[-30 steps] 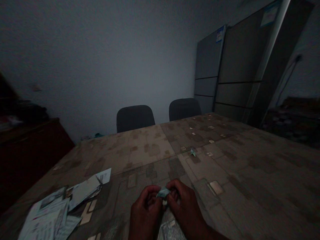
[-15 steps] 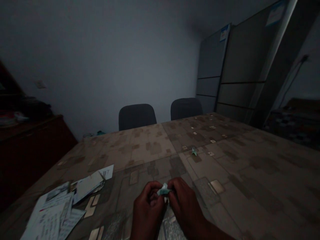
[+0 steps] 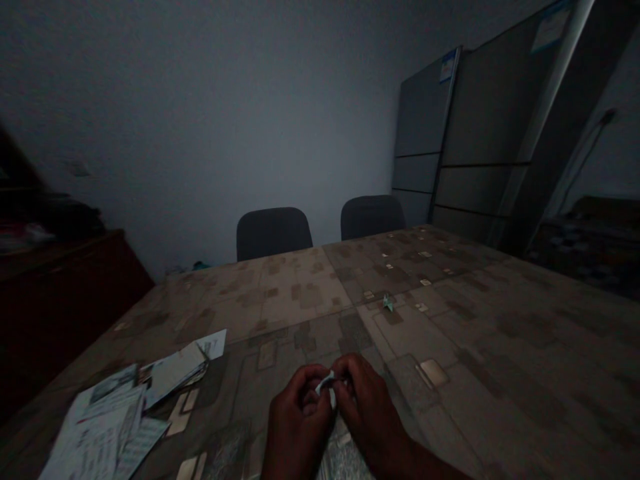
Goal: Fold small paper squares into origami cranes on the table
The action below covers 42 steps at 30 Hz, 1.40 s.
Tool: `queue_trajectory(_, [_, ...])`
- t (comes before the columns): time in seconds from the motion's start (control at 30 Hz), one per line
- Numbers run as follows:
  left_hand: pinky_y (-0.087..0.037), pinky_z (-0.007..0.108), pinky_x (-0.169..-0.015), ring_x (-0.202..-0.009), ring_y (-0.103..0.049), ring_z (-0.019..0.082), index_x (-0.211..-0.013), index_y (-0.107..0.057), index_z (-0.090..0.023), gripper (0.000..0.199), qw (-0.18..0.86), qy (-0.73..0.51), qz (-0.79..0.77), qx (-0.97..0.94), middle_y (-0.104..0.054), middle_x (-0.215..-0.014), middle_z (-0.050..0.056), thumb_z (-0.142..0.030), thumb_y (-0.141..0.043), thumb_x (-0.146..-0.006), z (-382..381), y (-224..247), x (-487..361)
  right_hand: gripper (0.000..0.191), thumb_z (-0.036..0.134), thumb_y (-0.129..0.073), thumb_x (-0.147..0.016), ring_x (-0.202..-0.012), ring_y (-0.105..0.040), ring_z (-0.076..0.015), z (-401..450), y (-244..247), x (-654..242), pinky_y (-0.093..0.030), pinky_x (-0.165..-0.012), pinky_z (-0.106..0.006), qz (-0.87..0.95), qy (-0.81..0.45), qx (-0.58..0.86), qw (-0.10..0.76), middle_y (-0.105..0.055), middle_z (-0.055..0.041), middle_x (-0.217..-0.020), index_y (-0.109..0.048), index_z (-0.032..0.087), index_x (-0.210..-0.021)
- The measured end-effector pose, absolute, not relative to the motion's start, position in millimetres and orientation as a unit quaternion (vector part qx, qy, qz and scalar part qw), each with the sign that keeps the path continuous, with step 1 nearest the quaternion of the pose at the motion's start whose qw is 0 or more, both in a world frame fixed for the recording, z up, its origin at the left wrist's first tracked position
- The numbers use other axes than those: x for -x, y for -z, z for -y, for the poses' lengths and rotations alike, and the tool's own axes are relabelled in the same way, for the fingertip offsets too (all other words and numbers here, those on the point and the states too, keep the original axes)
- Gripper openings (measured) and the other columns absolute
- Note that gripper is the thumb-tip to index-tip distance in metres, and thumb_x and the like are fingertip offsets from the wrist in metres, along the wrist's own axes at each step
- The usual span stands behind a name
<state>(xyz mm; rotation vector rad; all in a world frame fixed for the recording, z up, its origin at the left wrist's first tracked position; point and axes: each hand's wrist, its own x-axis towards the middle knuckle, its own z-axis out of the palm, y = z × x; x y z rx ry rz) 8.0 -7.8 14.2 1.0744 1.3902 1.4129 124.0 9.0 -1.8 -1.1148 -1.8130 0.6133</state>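
Note:
My left hand [image 3: 298, 423] and my right hand [image 3: 367, 407] meet low in the middle of the view, their fingertips pinching a small pale folded paper [image 3: 327, 385] between them. Much of that paper is hidden by my fingers. A crinkled silvery packet [image 3: 344, 459] lies under my wrists. Farther up the patterned table [image 3: 300, 300], well beyond my hands, stands a tiny blue-green folded paper figure [image 3: 388, 303]. A loose pile of printed papers [image 3: 103, 427] lies to the left of my left hand, apart from it.
Two dark chairs [image 3: 273, 233] stand at the table's far edge against the wall. Tall grey metal cabinets [image 3: 480, 133] rise at the right. A dark wooden cabinet [image 3: 65, 287] with dark items on top stands at the left.
My fingers have closed further around the folded paper, so less of it shows and it looks narrower. My hands sit slightly closer together. The view has barely moved.

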Motion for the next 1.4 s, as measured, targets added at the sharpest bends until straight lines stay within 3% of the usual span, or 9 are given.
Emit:
queue_trajectory(0.23, [-0.045, 0.018, -0.050, -0.056, -0.062, 0.014, -0.077, -0.064, -0.017, 0.014, 0.428, -0.582, -0.544, -0.426, -0.066, -0.060, -0.003, -0.020, -0.066, -0.064, 8, -16, -6, 0.022, 0.002, -0.052, -0.071, -0.076, -0.057, -0.0183, -6, -2, -122, -0.041, -0.066, -0.026, 0.722, -0.269, 0.475, 0.425, -0.058, -0.0030, -0.083, -0.050, 0.018, -0.085])
queue_trajectory(0.53, [-0.038, 0.018, -0.045, -0.048, -0.052, 0.011, -0.078, -0.064, -0.016, 0.015, 0.406, -0.544, -0.571, -0.461, -0.058, -0.054, -0.005, -0.023, -0.065, -0.064, 5, -5, -4, 0.012, 0.010, -0.044, -0.084, -0.073, -0.059, -0.0174, -9, 1, -123, -0.042, -0.065, -0.025, 0.723, -0.255, 0.475, 0.432, -0.060, -0.0023, -0.078, -0.051, 0.019, -0.083])
queue_trajectory(0.73, [-0.044, 0.020, -0.046, -0.052, -0.059, 0.014, -0.079, -0.064, -0.017, 0.017, 0.472, -0.559, -0.535, -0.423, -0.065, -0.062, -0.001, -0.021, -0.067, -0.064, 2, 7, -3, 0.009, 0.013, -0.045, -0.087, -0.067, -0.059, -0.0148, -9, 0, -124, -0.041, -0.061, -0.023, 0.698, -0.315, 0.454, 0.456, -0.059, 0.0009, -0.074, -0.050, 0.020, -0.083])
queue_trajectory(0.87, [-0.048, 0.024, -0.045, -0.045, -0.059, 0.013, -0.082, -0.063, -0.015, 0.017, 0.537, -0.540, -0.516, -0.391, -0.066, -0.063, -0.001, -0.021, -0.067, -0.066, 1, 8, -1, 0.009, 0.015, -0.047, -0.087, -0.062, -0.058, -0.0134, -10, -5, -123, -0.041, -0.057, -0.021, 0.671, -0.366, 0.449, 0.463, -0.058, 0.0024, -0.071, -0.051, 0.019, -0.081])
queue_trajectory(1.0, [-0.046, 0.021, -0.042, -0.045, -0.058, 0.012, -0.077, -0.063, -0.015, 0.013, 0.502, -0.538, -0.544, -0.404, -0.064, -0.057, -0.002, -0.024, -0.067, -0.069, 1, 4, 1, 0.008, 0.015, -0.049, -0.086, -0.061, -0.058, -0.0136, -10, -8, -122, -0.041, -0.057, -0.021, 0.663, -0.384, 0.451, 0.457, -0.058, 0.0023, -0.069, -0.053, 0.019, -0.079])
queue_trajectory(1.2, [-0.046, 0.021, -0.039, -0.048, -0.055, 0.013, -0.072, -0.062, -0.015, 0.014, 0.474, -0.545, -0.555, -0.412, -0.062, -0.057, -0.003, -0.027, -0.068, -0.068, 2, -2, 3, 0.022, 0.024, -0.039, -0.093, -0.065, -0.057, -0.0150, -6, -5, -125, -0.041, -0.062, -0.024, 0.678, -0.381, 0.433, 0.456, -0.059, 0.0007, -0.072, -0.058, 0.018, -0.086])
queue_trajectory(1.4, [-0.042, 0.018, -0.037, -0.046, -0.057, 0.014, -0.067, -0.063, -0.016, 0.017, 0.477, -0.557, -0.548, -0.404, -0.062, -0.053, -0.002, -0.032, -0.068, -0.068, 4, -7, 0, 0.028, 0.032, -0.035, -0.096, -0.067, -0.058, -0.0162, -2, -11, -129, -0.045, -0.062, -0.026, 0.631, -0.480, 0.404, 0.457, -0.058, 0.0006, -0.069, -0.059, 0.018, -0.091])
